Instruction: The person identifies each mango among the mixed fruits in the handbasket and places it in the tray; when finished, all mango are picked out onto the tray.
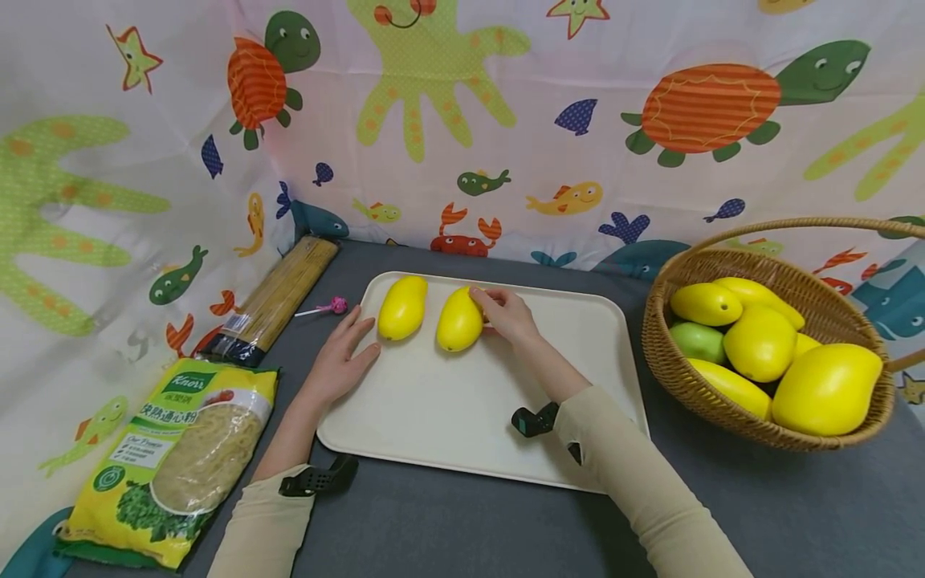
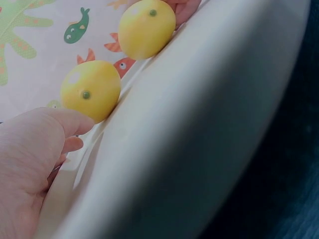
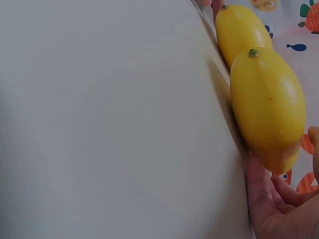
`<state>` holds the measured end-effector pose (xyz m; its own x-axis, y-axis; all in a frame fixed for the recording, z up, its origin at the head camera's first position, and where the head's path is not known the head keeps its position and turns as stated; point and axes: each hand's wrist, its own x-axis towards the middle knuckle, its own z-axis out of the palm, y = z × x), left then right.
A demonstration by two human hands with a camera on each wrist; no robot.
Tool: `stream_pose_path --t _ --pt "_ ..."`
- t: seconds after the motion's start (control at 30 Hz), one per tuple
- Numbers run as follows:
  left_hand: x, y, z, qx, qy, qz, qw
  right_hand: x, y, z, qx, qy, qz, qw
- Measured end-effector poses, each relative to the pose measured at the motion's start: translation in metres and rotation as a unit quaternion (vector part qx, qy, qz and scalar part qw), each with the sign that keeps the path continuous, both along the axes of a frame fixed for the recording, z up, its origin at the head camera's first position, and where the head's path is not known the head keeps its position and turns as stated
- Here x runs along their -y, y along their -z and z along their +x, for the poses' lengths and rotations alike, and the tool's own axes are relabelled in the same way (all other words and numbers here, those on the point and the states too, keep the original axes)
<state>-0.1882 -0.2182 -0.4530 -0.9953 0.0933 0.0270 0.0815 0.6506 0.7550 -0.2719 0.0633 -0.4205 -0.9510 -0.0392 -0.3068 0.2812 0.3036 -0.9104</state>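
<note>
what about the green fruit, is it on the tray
No, the green fruit lies in the wicker basket, beside the tray.

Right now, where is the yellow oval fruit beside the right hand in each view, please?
Head: yellow oval fruit, near the centre.
Left wrist: same fruit, top, near the middle.
Right wrist: same fruit, right side, about mid-height.
Shared landmark: other yellow oval fruit.

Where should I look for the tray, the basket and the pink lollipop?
Tray [image 1: 462, 397], head view: bare middle of its floor.
Basket [image 1: 831, 299], head view: inner back wall.
Pink lollipop [image 1: 338, 305], head view: its round candy end.
</note>
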Motion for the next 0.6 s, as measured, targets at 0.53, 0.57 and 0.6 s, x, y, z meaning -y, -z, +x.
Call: stream_pose_path --t 0.53,0.57,0.6 --pt "-0.001 0.002 -0.001 -0.004 0.0 -0.006 1.0 -0.035 -0.023 0.025 -0.01 -0.034 -0.036 0.9988" --pt "-0.001 0.002 0.0 -0.006 0.0 -0.007 1.0 -0.038 -0.027 0.028 -0.011 -0.04 -0.033 0.9986" --pt "0.0 0.002 0.0 -0.006 0.001 -0.006 1.0 -0.042 -0.033 0.031 -0.014 -0.048 -0.026 0.9984"
